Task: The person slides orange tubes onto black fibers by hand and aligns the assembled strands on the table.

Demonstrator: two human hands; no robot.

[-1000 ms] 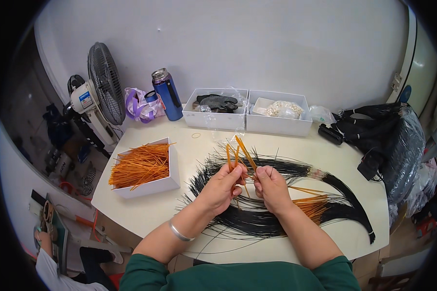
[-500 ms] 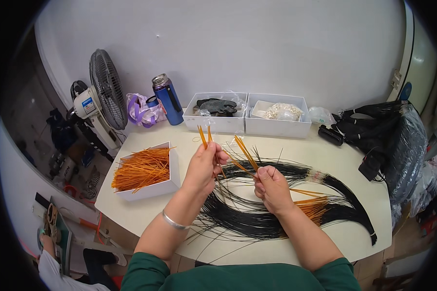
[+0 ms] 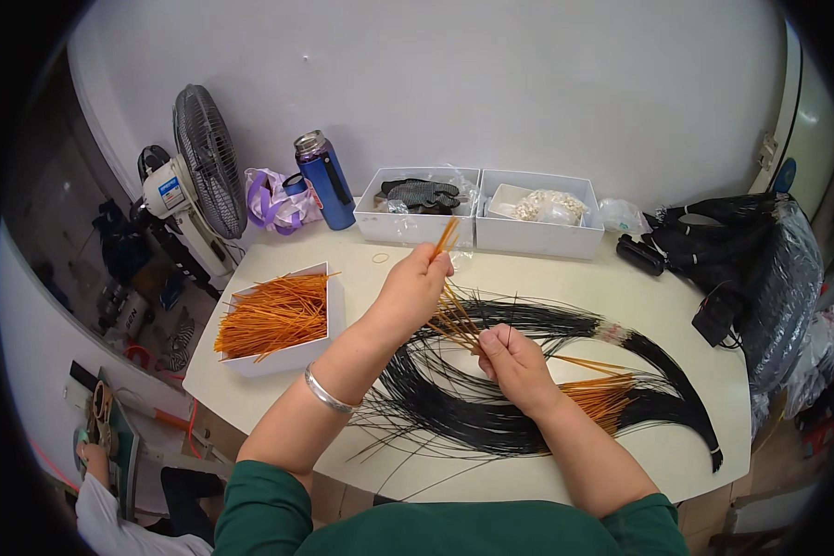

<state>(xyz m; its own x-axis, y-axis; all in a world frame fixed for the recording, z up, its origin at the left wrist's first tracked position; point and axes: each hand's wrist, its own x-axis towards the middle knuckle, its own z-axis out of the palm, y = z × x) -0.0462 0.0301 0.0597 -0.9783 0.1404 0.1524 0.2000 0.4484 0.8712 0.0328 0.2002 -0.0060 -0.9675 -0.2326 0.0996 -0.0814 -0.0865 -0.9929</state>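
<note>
Both arms (image 3: 292, 426) reach forward, left hand (image 3: 415, 284) farther out than right hand (image 3: 514, 365), each pinching orange strands (image 3: 447, 234).

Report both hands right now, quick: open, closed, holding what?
Left hand: closed, holding thin, stiff-looking orange strands.
Right hand: closed, thumb against fingers, apparently pinching a second bunch of orange strands.

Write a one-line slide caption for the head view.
Left hand and right hand hold thin orange strands over black wires on a pale table.
</note>
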